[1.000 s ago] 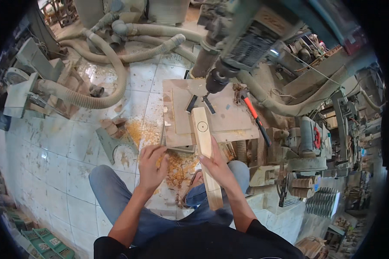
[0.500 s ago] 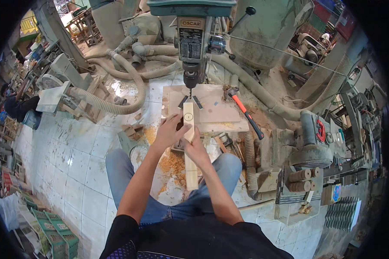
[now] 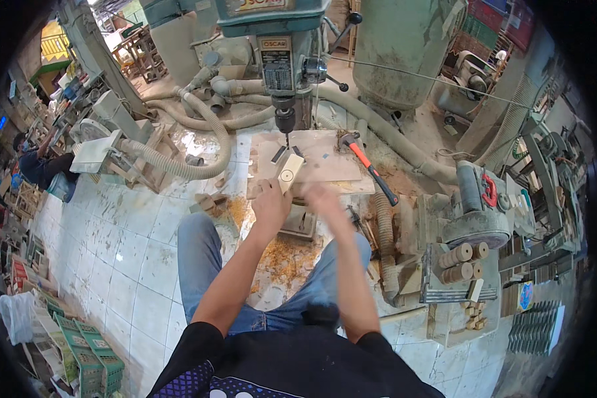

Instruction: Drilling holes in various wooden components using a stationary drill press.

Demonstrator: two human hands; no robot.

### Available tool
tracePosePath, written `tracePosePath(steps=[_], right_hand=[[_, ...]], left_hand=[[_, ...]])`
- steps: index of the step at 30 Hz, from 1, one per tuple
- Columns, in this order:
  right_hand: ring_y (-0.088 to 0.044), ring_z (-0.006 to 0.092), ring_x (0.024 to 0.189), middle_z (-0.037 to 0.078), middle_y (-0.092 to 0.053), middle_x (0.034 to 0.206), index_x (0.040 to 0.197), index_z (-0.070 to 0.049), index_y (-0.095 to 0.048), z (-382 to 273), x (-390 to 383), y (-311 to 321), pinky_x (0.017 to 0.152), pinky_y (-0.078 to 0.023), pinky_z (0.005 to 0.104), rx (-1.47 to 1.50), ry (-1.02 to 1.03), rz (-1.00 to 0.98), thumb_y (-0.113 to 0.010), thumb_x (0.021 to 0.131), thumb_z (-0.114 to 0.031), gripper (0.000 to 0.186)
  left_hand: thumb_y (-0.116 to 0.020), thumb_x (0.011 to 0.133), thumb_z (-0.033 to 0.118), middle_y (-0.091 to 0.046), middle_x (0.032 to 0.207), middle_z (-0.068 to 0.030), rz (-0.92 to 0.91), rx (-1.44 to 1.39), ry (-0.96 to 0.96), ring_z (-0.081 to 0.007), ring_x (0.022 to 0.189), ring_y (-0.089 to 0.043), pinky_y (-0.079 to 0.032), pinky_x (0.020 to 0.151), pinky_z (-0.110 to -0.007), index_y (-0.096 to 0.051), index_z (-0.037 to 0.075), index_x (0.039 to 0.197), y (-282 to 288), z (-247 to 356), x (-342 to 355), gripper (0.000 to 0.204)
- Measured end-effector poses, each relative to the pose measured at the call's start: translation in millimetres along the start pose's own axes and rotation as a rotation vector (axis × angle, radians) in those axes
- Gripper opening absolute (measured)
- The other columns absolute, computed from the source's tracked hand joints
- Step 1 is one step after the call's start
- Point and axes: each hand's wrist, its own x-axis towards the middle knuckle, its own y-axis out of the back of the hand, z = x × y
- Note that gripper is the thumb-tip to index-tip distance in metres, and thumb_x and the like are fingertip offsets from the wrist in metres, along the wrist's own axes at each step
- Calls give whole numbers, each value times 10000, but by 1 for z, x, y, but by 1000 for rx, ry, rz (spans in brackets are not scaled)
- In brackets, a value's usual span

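My left hand [image 3: 272, 205] grips a pale wooden block [image 3: 296, 163] with a circle marked on its top face. The block is tilted, its far end leaning to the right, just below and in front of the drill bit [image 3: 287, 141] of a drill press [image 3: 278, 73]. My right hand [image 3: 322, 199] is smeared by motion, right of the block and apart from it; its fingers cannot be made out. Two dark strips lie on the board under the bit; the left strip [image 3: 278, 154] shows more fully than the one behind the block.
A hammer [image 3: 368, 166] with an orange and black handle lies along the board's [image 3: 338, 156] right side. Wood shavings [image 3: 282, 255] cover the floor between my knees. A sanding machine [image 3: 474, 212] and wooden cylinders [image 3: 458, 265] stand right. Hoses [image 3: 391, 136] run behind. A person [image 3: 43, 162] sits far left.
My right hand has come off the wood and swung right. The block now tilts to the right in my left hand alone, and the long wooden length over my lap no longer shows.
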Motion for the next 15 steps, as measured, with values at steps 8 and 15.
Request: tracePosePath(steps=[8,15], right_hand=[[-667,200,783,155,-606,1158,1514,-14,-219,-218,98,111,690,-552,314,43,472,488,-501,993,-424,720],[-648,180,685,161,-662,1070,1244,33,-498,-229,178,100,652,-552,313,72,526,285,-484,1019,-285,390]], left_hand=[[-655,865,406,-565,1057,-231,-107,4,-10,-412,916,-623,-533,714,-482,-485,97,1282,-4,-10,10,547],[-669,849,401,-589,1071,-182,-75,-20,-318,-367,960,-634,-560,733,-441,-494,139,1297,17,-64,20,549]])
